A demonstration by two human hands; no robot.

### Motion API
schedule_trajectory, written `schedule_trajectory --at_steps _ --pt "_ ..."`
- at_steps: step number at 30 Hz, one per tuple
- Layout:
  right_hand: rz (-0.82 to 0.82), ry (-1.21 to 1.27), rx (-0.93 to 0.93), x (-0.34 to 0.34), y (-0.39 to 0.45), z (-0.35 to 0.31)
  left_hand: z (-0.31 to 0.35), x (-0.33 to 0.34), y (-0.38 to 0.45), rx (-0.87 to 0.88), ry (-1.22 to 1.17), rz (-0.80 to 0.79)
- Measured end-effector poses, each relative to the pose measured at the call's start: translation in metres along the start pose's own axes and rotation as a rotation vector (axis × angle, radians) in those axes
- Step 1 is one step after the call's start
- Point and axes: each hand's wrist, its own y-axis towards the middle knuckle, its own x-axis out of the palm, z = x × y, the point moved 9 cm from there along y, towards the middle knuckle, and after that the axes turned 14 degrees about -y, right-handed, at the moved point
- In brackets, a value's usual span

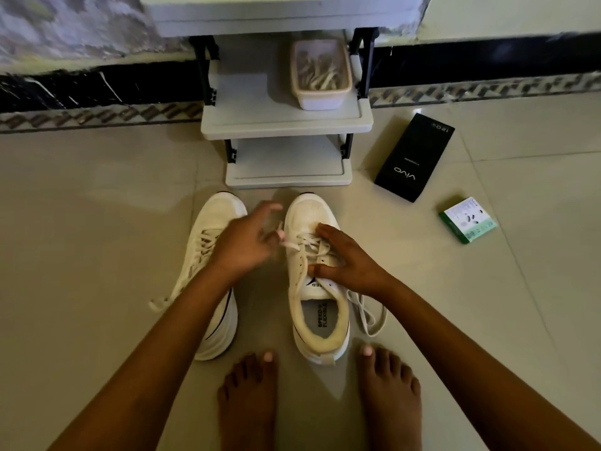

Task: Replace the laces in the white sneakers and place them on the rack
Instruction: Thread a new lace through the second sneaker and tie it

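Head view: two white low-top sneakers stand side by side on the beige tiled floor (97,255), toes pointing at a small grey plastic rack (286,122) against the wall. The left sneaker (213,229) is partly covered by the left forearm; its cream lace trails onto the floor at its left side. The right sneaker (312,288) shows its insole printed with black letters, and loose cream lace (370,317) loops on the floor to its right. The left hand (242,242) hovers between the sneakers, its grip pinched on a lace end (287,244), somewhat blurred. The right hand (348,262) rests on the right sneaker's lacing, fingers curled round the tongue area. On the rack's middle shelf sits a pale plastic tub (320,73) of cream laces. Right of the rack lie a black phone box (414,157) and a small green and white box (468,221). Two bare feet stand near the sneakers' heels.
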Motion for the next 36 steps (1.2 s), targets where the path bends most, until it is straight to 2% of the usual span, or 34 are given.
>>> schedule_trajectory --at_steps 2,3,4,7,9,12,16,18,22,26,30,36 --pt "0.005 -0.014 -0.009 0.000 0.000 0.000 0.001 0.032 -0.003 0.063 0.213 -0.147" --pt "0.005 -0.018 -0.009 0.000 0.000 0.000 0.002 0.038 -0.004 0.076 0.224 -0.170" --pt "0.003 -0.023 -0.009 0.000 0.000 0.000 0.003 0.039 -0.004 0.062 0.129 -0.182" --pt "-0.006 -0.032 -0.009 -0.001 0.000 0.002 0.004 0.014 -0.005 -0.086 -0.402 -0.117" --pt "0.006 0.001 -0.001 -0.001 0.000 0.000 -0.007 -0.003 -0.006 -0.159 -0.508 -0.040" --pt "0.022 -0.039 -0.009 -0.003 0.001 -0.003 -0.026 -0.005 -0.011 -0.254 -0.411 0.007" --pt "0.036 -0.119 -0.001 -0.007 -0.002 -0.007 -0.022 -0.004 -0.006 -0.228 -0.114 0.007" --pt "0.122 -0.202 0.024 -0.016 -0.008 -0.011 -0.005 -0.009 -0.002 -0.140 -0.038 0.049" --pt "0.298 -0.463 0.013 -0.029 -0.025 -0.028 0.018 0.007 -0.002 0.042 0.000 -0.079" --pt "0.266 -0.520 0.088 -0.033 -0.027 -0.030 0.016 0.019 -0.003 0.023 -0.085 -0.120" --pt "0.242 -0.302 0.180 -0.035 -0.026 -0.020 0.029 0.026 -0.006 0.103 -0.068 -0.097" --pt "0.183 0.321 0.330 -0.031 -0.029 0.015 0.038 0.044 -0.009 0.131 -0.025 -0.050"
